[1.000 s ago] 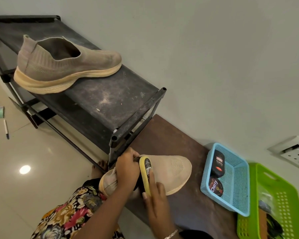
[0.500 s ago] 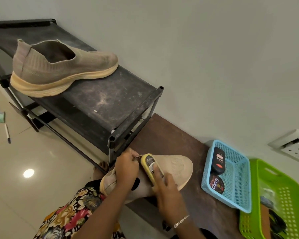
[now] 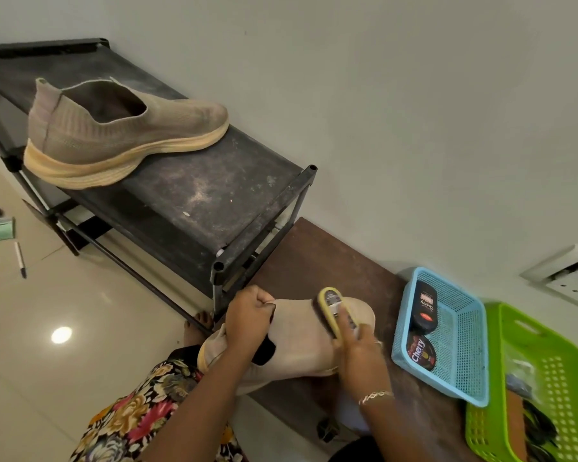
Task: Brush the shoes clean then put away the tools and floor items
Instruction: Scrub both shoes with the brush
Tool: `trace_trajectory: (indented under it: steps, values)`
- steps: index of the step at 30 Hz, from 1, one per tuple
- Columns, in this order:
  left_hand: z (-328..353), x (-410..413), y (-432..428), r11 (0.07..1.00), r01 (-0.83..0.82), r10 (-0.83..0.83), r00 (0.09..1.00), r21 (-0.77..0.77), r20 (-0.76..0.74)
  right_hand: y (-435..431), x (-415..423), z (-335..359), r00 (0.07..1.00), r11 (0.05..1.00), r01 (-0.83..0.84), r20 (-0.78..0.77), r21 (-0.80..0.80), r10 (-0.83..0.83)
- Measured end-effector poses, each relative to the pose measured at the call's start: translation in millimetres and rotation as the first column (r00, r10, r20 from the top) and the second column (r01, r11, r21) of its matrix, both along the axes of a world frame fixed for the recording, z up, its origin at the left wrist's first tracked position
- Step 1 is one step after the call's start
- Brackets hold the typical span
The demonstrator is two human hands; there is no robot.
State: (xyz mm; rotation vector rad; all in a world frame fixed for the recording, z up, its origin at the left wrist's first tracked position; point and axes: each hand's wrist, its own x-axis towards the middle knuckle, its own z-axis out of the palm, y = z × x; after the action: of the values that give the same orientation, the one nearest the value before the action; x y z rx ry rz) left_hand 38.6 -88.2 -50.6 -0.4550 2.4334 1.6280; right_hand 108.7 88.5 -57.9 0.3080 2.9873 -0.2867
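1. At lower centre, the left hand (image 3: pixel 247 311) is gripping the collar of the beige shoe (image 3: pixel 297 341), its fingers curled tight on the fabric.
2. The right hand (image 3: pixel 357 348) is clasping the yellow brush (image 3: pixel 331 306) and pressing it onto the shoe's toe end.
3. This shoe is resting on the brown bench (image 3: pixel 314 261), left of the blue basket (image 3: pixel 464 355).
4. The second shoe (image 3: pixel 114 135) is sitting on the black rack (image 3: pixel 197 201) at upper left.
5. A marker (image 3: pixel 20 260) is lying on the floor at the left edge.

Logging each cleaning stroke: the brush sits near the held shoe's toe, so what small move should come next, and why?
Probably draw the brush back along the upper toward the collar: the right hand holds it bristles-down near the toe of the pale shoe, and the left hand grips the collar, steadying it.
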Motion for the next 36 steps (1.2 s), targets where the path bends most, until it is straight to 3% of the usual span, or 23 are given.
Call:
trace_trajectory:
  steps: [2, 3, 6, 7, 9, 12, 15, 17, 20, 22, 24, 26, 28, 31, 34, 36]
  values:
    - [0.6, 1.0, 2.4, 1.000, -0.023, 0.023, 1.000, 0.012, -0.003, 3.4, -10.2, 9.2, 0.978, 0.981, 0.194, 0.083, -0.029, -0.191]
    - [0.3, 0.9, 2.9, 0.999, -0.034, 0.034, 0.999, 0.017, -0.001, -11.0, -8.4, 15.6, 0.981, 0.976, 0.183, 0.090, -0.120, -0.173]
    - [-0.1, -0.3, 1.3, 0.999, -0.044, 0.044, 0.999, 0.018, 0.004, -64.9, 23.2, 20.9, 0.986, 0.892, -0.142, 0.022, -0.430, 0.168]
    - [0.1, -0.2, 0.5, 0.999, -0.046, 0.046, 0.999, 0.029, 0.005, -69.5, 30.9, 17.0, 0.973, 0.880, -0.215, -0.011, -0.423, 0.233]
    - [0.2, 0.8, 0.6, 0.999, -0.042, 0.043, 0.999, 0.034, -0.009, -43.2, 15.5, 13.3, 0.969, 0.940, -0.246, -0.034, -0.236, 0.245]
    - [0.8, 5.9, 3.1, 0.999, -0.037, 0.037, 0.997, 0.003, -0.067, 9.9, -14.1, 15.2, 0.987, 0.991, 0.108, 0.109, 0.074, -0.116]
    - [-1.0, 6.4, 6.6, 0.997, -0.073, 0.073, 0.994, 0.003, -0.085, 17.5, -24.3, 22.2, 0.939, 0.945, 0.317, 0.111, 0.082, -0.325]
    - [-1.4, 6.1, 8.6, 0.997, -0.082, 0.081, 0.993, -0.010, -0.088, -13.3, -16.3, 24.6, 0.964, 0.969, 0.240, 0.133, -0.064, -0.230]
    - [-1.8, 5.3, 9.4, 0.994, -0.104, 0.100, 0.991, -0.044, -0.087, -67.9, 18.3, 23.8, 0.988, 0.926, -0.124, 0.043, -0.357, 0.149]
    - [-1.5, 5.4, 9.0, 0.994, -0.103, 0.098, 0.991, -0.039, -0.094, -61.1, 23.1, 18.5, 0.969, 0.928, -0.244, -0.032, -0.280, 0.245]
    - [-2.2, 6.2, 8.0, 0.996, -0.073, 0.068, 0.991, -0.048, -0.113, -24.5, 7.5, 12.5, 0.993, 0.992, -0.104, 0.053, -0.069, 0.107]
    - [-1.2, 8.0, 9.0, 0.997, -0.063, 0.056, 0.991, -0.052, -0.119, 10.2, -11.2, 12.0, 0.987, 0.989, 0.085, 0.125, 0.118, -0.100]
    - [0.2, 7.8, 9.7, 0.996, -0.074, 0.069, 0.991, -0.043, -0.114, 18.3, -20.3, 15.0, 0.963, 0.964, 0.228, 0.116, 0.139, -0.245]
    - [1.4, 7.2, 10.5, 0.996, -0.085, 0.081, 0.992, -0.037, -0.100, -20.3, -8.8, 16.6, 0.964, 0.967, 0.245, 0.128, -0.073, -0.234]
    - [0.9, 6.1, 9.7, 0.996, -0.094, 0.094, 0.994, 0.004, -0.051, -76.9, 29.9, 17.7, 0.998, 0.895, -0.035, 0.025, -0.445, 0.051]
    - [-1.1, 3.8, 6.9, 0.992, -0.114, 0.114, 0.993, 0.045, -0.012, -85.5, 44.8, 13.8, 0.988, 0.840, -0.148, -0.041, -0.522, 0.149]
